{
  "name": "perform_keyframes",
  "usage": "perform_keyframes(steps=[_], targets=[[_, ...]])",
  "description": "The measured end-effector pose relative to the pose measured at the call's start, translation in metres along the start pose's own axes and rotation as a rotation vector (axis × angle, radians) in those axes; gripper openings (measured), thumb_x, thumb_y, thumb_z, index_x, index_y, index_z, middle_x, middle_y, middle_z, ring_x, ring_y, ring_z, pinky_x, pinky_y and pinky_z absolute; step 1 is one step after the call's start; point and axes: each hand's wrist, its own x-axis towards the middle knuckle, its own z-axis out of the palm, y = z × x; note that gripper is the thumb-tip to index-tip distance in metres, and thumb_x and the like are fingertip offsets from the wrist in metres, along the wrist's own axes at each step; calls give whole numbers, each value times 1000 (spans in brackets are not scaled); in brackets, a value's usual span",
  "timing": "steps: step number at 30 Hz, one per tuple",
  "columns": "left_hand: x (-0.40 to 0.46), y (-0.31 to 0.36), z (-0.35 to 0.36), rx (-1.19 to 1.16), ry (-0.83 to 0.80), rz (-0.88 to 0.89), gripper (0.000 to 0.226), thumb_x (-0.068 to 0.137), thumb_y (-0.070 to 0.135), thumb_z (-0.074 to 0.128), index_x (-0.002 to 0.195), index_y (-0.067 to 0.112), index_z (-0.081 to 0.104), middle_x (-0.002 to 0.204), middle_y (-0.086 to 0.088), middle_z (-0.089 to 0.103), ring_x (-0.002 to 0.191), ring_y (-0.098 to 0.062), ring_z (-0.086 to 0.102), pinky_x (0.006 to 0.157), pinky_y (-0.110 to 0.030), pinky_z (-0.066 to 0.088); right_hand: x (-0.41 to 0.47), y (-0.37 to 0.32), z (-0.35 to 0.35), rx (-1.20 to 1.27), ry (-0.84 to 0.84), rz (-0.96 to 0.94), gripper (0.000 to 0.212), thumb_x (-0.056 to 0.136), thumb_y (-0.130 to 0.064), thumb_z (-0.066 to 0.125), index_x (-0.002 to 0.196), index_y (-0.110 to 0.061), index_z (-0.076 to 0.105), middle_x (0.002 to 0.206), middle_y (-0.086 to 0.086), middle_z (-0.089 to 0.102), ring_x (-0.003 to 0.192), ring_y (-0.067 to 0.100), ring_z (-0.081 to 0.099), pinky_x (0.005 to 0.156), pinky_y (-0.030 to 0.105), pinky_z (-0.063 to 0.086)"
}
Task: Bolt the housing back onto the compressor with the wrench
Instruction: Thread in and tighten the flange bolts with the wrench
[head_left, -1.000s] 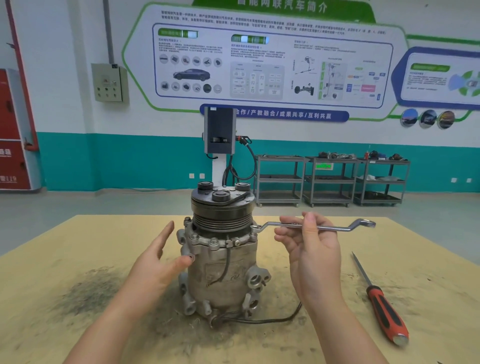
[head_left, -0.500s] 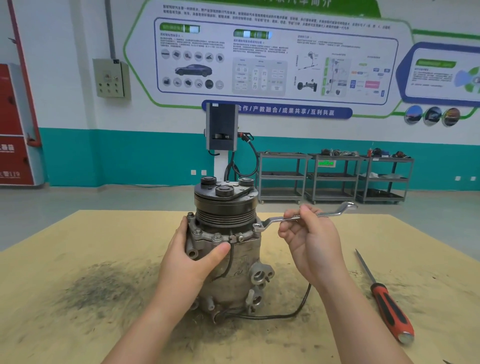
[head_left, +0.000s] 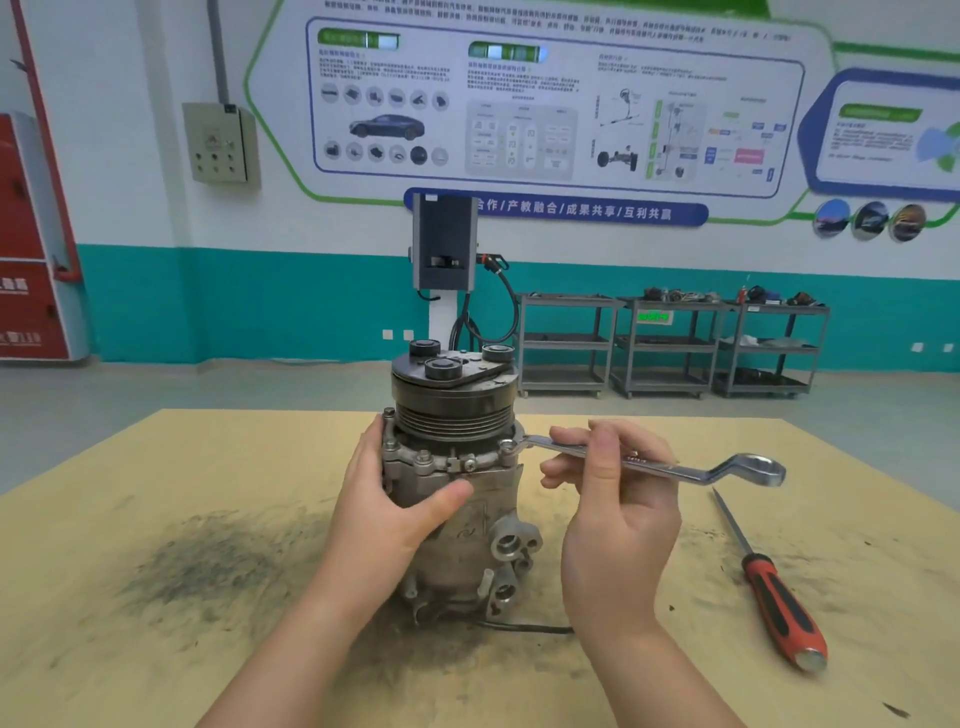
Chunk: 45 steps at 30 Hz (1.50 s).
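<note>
The compressor (head_left: 457, 499) stands upright near the middle of the table (head_left: 156, 649), pulley end up, on a dark smear of grime. It looks like a cast metal block, so I judge it heavy and stiff, unlikely to slide by itself but able to twist on its narrow base once a bolt begins to bite. The left hand (head_left: 387, 514) wraps its left side, fingers behind the body and the thumb pressed across the front just below the housing (head_left: 441, 462), the flanged ring with bolt heads around its rim. That seems the right place to brace, low and against the turning force. The right hand (head_left: 613, 499) pinches the shank of the wrench (head_left: 654, 462) between thumb and fingers, fairly close to the compressor. The ring end on the left sits over a bolt (head_left: 508, 448) at the right edge of the housing; how fully it is seated cannot be made out. The wrench is a rigid steel bar with offset ends, smooth and probably slick if oily. For light spinning this pinch near the bolt serves, but final tightening would want the hand farther right, toward the free ring end, for leverage. A screwdriver (head_left: 774, 597) with a red and black handle lies on the table well to the right, untouched.
</note>
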Motion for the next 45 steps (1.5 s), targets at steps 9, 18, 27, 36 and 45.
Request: perform_keyframes(steps=[9,18,27,36,45], targets=[[-3,5,20,74,222,-9,91,51,70,78,130,33,50,123,15,61,113,-7,60,96,-38,53,0,-5,3,-136,-96,-203,13,98,-32,50,98,-40,59,87,-5,69,72,12,69,68,23,54],[9,-2,12,42,161,-28,70,64,53,82,124,40,47,109,29,60,101,8,57,78,-17,46,35,-6,-9,326,67,466,12,103,-15,41,98,-9,49,72,6,71,55,13,62,55,22,53],[10,-6,19,-117,59,-33,75,59,64,69,125,35,50,129,3,58,117,-12,59,100,-40,51,34,-6,-7,359,-149,554,13,102,-14,41,103,-4,49,75,9,71,59,15,65,59,23,56],[-6,2,26,29,65,-42,134,47,70,80,154,37,7,135,24,20,139,-6,28,113,-29,26,43,0,-4,462,-200,704,13,102,-14,41,97,-8,51,70,5,65,56,14,60,54,23,52],[-2,0,28,59,151,-33,134,34,80,70,150,33,19,129,18,30,129,-6,35,103,-24,31,29,-1,1,376,-83,508,10,100,-8,45,94,-7,52,69,6,67,53,16,60,51,24,51]])
